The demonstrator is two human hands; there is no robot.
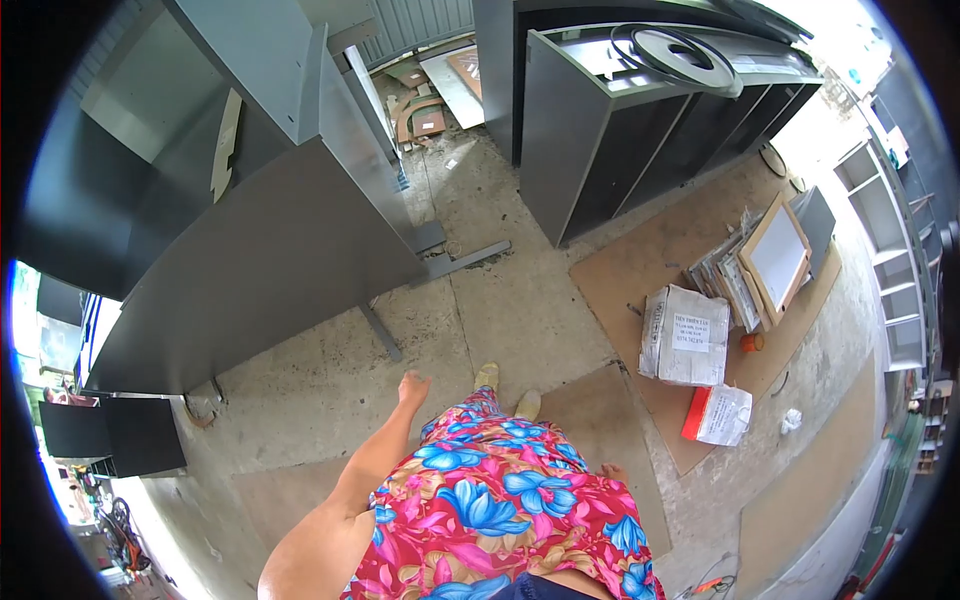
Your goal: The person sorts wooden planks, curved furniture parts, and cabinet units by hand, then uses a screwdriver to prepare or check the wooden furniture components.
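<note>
My left hand (414,387) hangs in front of me over the concrete floor, with nothing in it. Its fingers are loosely bent and look a little apart. Closest to it is the lower edge of a large dark grey panel unit (270,270), whose thin metal leg (381,333) juts over the floor; hand and unit are apart. Of my right hand (613,472) only a small part shows past the flowered clothing (490,500), so its fingers cannot be made out. Nothing is seen in that hand.
A dark grey cabinet (565,135) carries coiled black-and-white edging strip (685,58). On brown board (625,270) stand a taped white carton (685,335), a red-and-white box (718,415), stacked frames (775,255) and an orange tape roll (752,343). A flat metal bar (470,258) crosses the floor.
</note>
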